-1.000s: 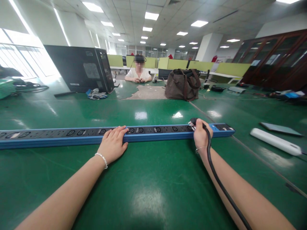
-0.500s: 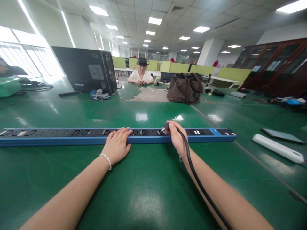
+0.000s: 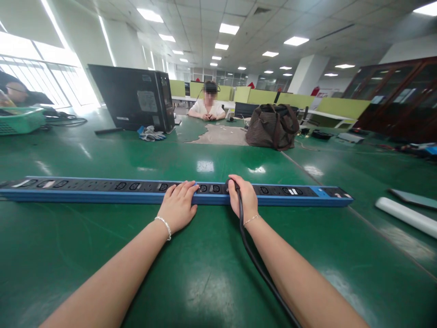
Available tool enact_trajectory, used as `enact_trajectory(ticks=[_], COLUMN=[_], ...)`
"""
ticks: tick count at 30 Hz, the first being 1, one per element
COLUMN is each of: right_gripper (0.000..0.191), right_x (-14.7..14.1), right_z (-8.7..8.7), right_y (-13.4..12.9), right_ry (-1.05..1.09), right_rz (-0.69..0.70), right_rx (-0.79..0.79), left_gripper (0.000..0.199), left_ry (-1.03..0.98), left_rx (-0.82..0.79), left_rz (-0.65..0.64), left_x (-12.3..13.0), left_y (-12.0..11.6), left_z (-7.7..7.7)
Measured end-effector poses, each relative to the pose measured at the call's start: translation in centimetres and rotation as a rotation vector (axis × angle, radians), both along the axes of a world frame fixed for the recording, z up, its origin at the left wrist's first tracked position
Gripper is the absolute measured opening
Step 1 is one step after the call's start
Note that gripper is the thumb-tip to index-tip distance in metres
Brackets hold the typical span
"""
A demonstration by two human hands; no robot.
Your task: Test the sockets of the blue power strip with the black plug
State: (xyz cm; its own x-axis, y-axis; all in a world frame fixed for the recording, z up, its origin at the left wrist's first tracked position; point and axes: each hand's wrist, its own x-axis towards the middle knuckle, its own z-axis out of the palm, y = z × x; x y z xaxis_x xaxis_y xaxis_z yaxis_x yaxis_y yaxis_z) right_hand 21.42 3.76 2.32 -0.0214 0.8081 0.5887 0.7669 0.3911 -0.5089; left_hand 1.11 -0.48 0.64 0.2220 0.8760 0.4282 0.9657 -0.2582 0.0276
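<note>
Well in from the far edge of the counter [image 3: 102,159], has a long blue power strip [image 3: 211,199] lying left to right, with the left hand [image 3: 178,206] laid over its top, spread and unclenched. In the right hand [image 3: 245,198], pinches the black plug [image 3: 227,185] down against the strip's socketed face, too covered to tell whether inserted, and trails the cable [image 3: 248,248] back toward the near edge. Beyond, toward the far edge, shows a brown bag [image 3: 266,130].

Bright | ceiling panels [image 3: 229,29] lit | left window [image 3: 20,45] blown out | tabletop [image 3: 205,246] glare | edges stretched
</note>
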Motion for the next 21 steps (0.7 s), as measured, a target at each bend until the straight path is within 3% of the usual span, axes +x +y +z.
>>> enact_trajectory(ticks=[8, 21], right_gripper=[0.031, 0.033], right_x=[-0.23, 0.33], right_z=[-0.19, -0.69], right_y=[-0.11, 0.34], right_ry=[-0.031, 0.089], right_rz=[0.008, -0.005], right_rx=[0.067, 0.016], left_gripper=[0.050, 0.049], left_ry=[0.009, 0.011], left_rx=[0.004, -0.009], left_rz=[-0.001, 0.001], left_x=[0.00, 0.02], left_y=[-0.05, -0.08], left_z=[0.10, 0.24])
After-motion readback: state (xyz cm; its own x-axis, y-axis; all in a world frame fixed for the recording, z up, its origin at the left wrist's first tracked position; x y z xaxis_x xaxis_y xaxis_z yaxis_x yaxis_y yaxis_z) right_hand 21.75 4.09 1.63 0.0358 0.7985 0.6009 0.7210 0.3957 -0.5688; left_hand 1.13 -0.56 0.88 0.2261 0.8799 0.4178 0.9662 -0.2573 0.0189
